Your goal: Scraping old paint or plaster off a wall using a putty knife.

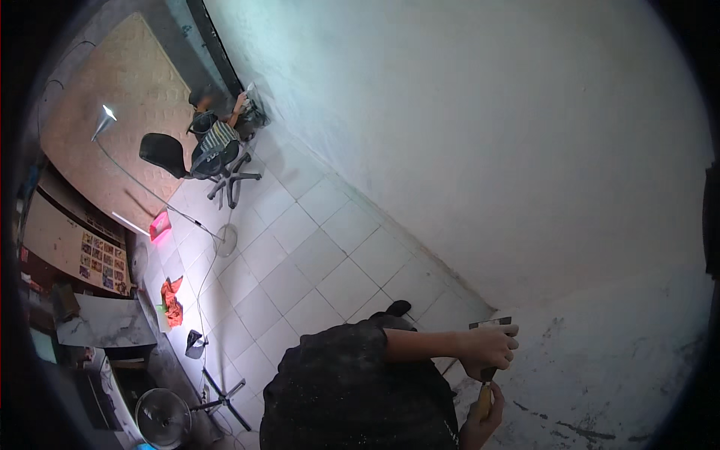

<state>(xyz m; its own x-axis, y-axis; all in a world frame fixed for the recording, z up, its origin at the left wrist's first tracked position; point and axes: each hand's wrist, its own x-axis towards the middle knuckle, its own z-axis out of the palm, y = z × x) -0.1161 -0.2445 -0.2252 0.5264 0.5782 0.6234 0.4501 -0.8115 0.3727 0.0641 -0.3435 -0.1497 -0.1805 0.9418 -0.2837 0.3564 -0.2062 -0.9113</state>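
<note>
My left hand is closed in a fist at the lower right, in front of the scuffed wall. A flat, straight-edged metal blade sticks out above its knuckles. Just below it, my right hand wraps round the yellowish wooden handle of a putty knife. A dark neck joins that handle to the underside of my left fist. Whether the blade and handle are one tool or two, I cannot tell, as my left hand covers the middle. My left arm crosses from a dark, white-specked sleeve.
A pale wall rises on the right, with dark scuffs low down. Another person crouches by the far wall behind an office chair. A lamp stand, orange cloth, pink dustpan and fan stand or lie leftward.
</note>
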